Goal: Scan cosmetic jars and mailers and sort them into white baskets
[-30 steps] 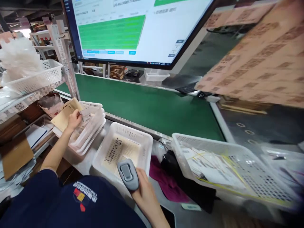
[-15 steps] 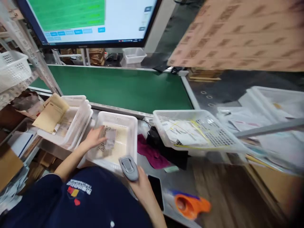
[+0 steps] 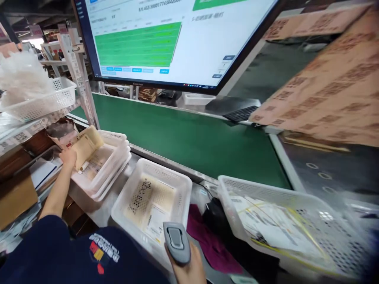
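I read it front row, L to R, on the table (image 3: 103, 209): basket stack (image 3: 114, 157) far left w/ envelope (image 3: 85, 146) leaning in the top one, left grip (image 3: 67, 157) holding its left edge. The middle basket (image 3: 180, 189) sits just right of the stack, w/ a label slip (image 3: 155, 223) in its near part. Cloth (image 3: 207, 240) lies btwn that and the right basket (image 3: 237, 185), which has papers (image 3: 266, 221) in it. The scanner (image 3: 177, 242) is in my right grip (image 3: 189, 272), before the middle basket's near rim. The belt (image 3: 189, 134) runs behind all three, monitor (image 3: 177, 39) above it. The shelf basket (image 3: 63, 92) sits upper left, w/ plastic bags (image 3: 23, 75) in it. The keyboard (image 3: 241, 113) is behind the belt, w/ cardboard sheets (image 3: 331, 90) to its right.
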### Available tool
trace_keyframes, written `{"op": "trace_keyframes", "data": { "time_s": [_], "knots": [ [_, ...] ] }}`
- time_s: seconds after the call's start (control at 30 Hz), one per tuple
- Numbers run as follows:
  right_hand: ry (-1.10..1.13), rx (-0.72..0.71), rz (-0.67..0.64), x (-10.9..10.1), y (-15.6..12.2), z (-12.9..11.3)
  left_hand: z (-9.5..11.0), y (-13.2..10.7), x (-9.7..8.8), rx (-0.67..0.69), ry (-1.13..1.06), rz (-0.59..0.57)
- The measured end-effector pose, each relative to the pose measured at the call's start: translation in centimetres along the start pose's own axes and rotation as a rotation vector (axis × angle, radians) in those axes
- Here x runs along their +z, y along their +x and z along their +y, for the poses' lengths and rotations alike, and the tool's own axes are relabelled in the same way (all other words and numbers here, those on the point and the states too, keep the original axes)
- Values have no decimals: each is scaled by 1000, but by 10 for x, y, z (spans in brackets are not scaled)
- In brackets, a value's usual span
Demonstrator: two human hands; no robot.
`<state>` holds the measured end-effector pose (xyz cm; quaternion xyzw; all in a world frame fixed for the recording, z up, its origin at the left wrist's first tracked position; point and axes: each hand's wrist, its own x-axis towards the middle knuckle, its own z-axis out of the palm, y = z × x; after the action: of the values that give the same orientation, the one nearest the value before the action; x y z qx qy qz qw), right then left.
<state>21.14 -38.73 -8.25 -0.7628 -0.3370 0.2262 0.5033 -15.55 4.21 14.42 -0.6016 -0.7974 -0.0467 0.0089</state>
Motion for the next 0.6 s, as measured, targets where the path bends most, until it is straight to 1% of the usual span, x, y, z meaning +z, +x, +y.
{"op": "trace_keyframes", "data": {
  "time_s": [0.07, 0.17, 0.23, 0.3, 0.33, 0.4, 0.47, 0.5, 0.53, 0.57, 0.6],
  "knots": [
    [49, -95, -25, 4, 22, -27, 2, -6, 2, 89, 36, -9],
    [128, -185, -153, 6, 49, -72, 10, -13, -8, 225, 68, -23],
    [218, -212, -224, 5, 62, -102, 15, -21, -19, 256, 77, 4],
    [317, -224, -293, 4, 73, -132, 18, -33, -31, 261, 42, 65],
    [358, -227, -330, 3, 78, -147, 19, -41, -37, 271, -6, 115],
    [413, -230, -393, 1, 87, -179, 21, -60, -46, 332, -172, 241],
    [450, -231, -424, -1, 97, -209, 25, -83, -51, 443, -400, 355],
    [463, -230, -429, -1, 101, -223, 30, -94, -51, 500, -520, 389],
    [474, -228, -418, -3, 104, -233, 35, -106, -49, 550, -631, 398],
    [483, -222, -389, -4, 105, -239, 41, -117, -45, 586, -733, 381],
    [485, -210, -340, -7, 104, -240, 49, -128, -39, 601, -823, 341]
  ]
}}
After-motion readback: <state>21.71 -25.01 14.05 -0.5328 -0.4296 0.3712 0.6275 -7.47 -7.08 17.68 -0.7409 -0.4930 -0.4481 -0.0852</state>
